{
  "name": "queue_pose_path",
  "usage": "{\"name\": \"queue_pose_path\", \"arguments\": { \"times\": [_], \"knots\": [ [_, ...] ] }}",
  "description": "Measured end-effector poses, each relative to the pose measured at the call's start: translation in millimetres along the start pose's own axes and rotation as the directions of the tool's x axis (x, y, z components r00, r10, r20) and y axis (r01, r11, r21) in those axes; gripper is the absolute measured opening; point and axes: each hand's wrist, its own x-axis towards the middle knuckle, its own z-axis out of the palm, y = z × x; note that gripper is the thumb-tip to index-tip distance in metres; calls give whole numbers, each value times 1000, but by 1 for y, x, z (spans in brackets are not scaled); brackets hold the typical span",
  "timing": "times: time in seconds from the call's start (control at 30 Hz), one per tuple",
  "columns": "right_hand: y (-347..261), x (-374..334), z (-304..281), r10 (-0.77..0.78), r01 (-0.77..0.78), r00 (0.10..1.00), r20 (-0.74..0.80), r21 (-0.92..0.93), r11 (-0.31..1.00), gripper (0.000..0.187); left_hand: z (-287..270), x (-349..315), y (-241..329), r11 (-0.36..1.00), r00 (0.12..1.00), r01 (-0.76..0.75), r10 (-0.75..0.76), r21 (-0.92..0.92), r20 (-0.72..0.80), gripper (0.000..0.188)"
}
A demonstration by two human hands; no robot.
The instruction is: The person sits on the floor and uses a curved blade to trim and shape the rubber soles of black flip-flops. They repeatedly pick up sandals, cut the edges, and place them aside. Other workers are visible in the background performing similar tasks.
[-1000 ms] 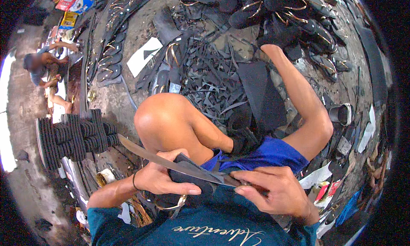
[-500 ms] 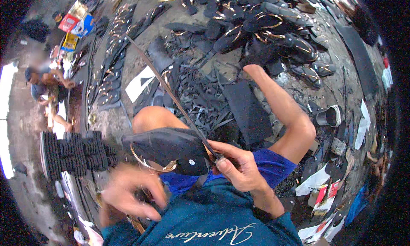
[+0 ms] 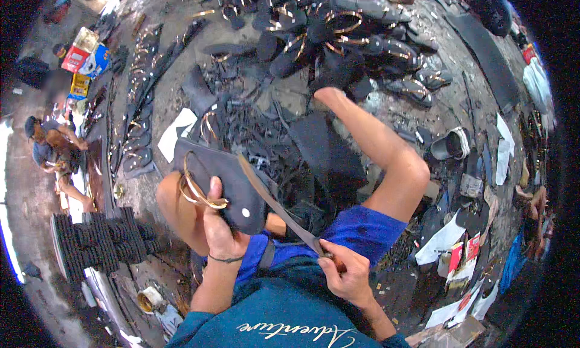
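Note:
My left hand (image 3: pixel 222 236) is closed round the heel end of a black sandal (image 3: pixel 241 188), the thumb on top beside its thin gold strap (image 3: pixel 193 188). I hold the sandal above my lap, toe end pointing away, a small pale round mark near its heel. In my right hand (image 3: pixel 349 274) is the handle of a long knife (image 3: pixel 275 206). Its narrow, brownish blade slants up and left along the sandal's right edge. Whether the blade touches that edge I cannot tell. My left fingers are mostly hidden under the sandal.
Dark offcuts (image 3: pixel 266 139) lie between my legs. Beyond my foot is a heap of black sandals (image 3: pixel 362 40), with rows of more (image 3: pixel 142 124) at far left. Black soles (image 3: pixel 103 239) are stacked at left. Another person (image 3: pixel 57 145) sits farther left. A black container (image 3: pixel 448 145) stands at right.
My left hand has come up from beside my hip and taken hold of the sandal. The sandal has turned, toe end away from me. The knife has swung down alongside it.

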Motion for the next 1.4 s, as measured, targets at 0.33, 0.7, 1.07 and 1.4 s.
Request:
{"name": "queue_pose_path", "arguments": {
  "times": [0.33,0.7,1.07,1.4],
  "knots": [
    [-20,20,18,51,-50,995,85,-13,999,29,-64,-25,-12,970,999,54,-53,237,-11,44],
    [-9,108,82,126,-178,981,149,420,890,33,-123,-49,1,739,941,-1,-227,674,251,79],
    [-35,82,50,-357,361,933,-58,154,920,32,-46,0,93,830,976,-149,35,537,217,30],
    [-3,32,28,-295,314,938,184,-84,946,34,-67,-31,87,863,982,-37,-63,504,180,31]
  ]
}}
